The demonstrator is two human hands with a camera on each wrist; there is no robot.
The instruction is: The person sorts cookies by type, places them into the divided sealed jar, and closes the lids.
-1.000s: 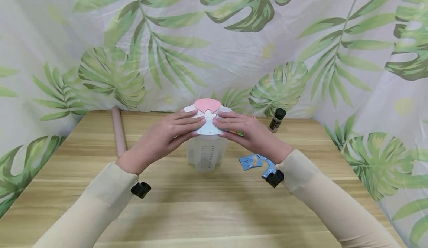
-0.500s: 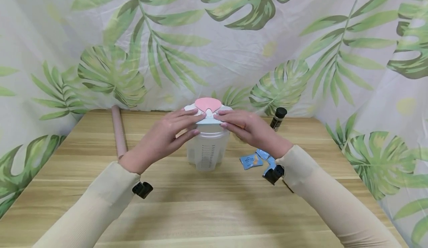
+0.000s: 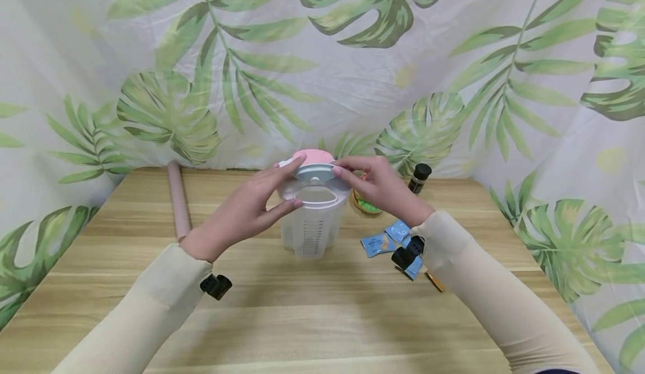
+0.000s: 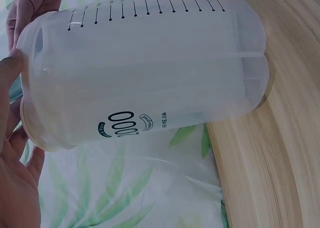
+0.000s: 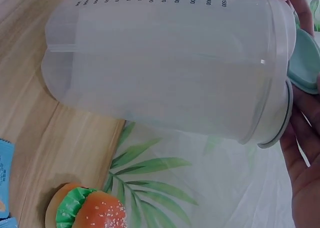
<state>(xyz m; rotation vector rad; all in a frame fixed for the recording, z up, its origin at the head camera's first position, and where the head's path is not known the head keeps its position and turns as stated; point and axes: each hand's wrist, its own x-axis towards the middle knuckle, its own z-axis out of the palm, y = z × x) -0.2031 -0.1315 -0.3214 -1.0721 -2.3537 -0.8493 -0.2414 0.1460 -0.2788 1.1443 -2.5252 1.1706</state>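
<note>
A translucent lobed storage canister [image 3: 319,228] with measuring marks stands upright on the wooden table. One pale blue lid flap [image 3: 314,172] is tilted up, baring the compartment opening in front. Behind it lies a pink flap [image 3: 318,155], partly covered. My left hand [image 3: 247,203] grips the canister's top on the left, thumb at the front rim and fingers over the lid. With thumb and fingers my right hand [image 3: 375,183] pinches the raised flap's right edge; in the right wrist view the flap [image 5: 303,61] stands away from the lid.
Right of the canister lie a toy burger [image 5: 95,208] and several blue packets [image 3: 378,244]. A black-capped jar [image 3: 419,178] stands at the back right, a pinkish roll [image 3: 178,200] at the left. An orange strip [image 3: 434,281] lies near the right sleeve. Leaf-print cloth hangs behind.
The blue flap, flat one second ago under the fingers of both hands, has swung up. My right hand has shifted slightly up and back with it; the canister stays in place.
</note>
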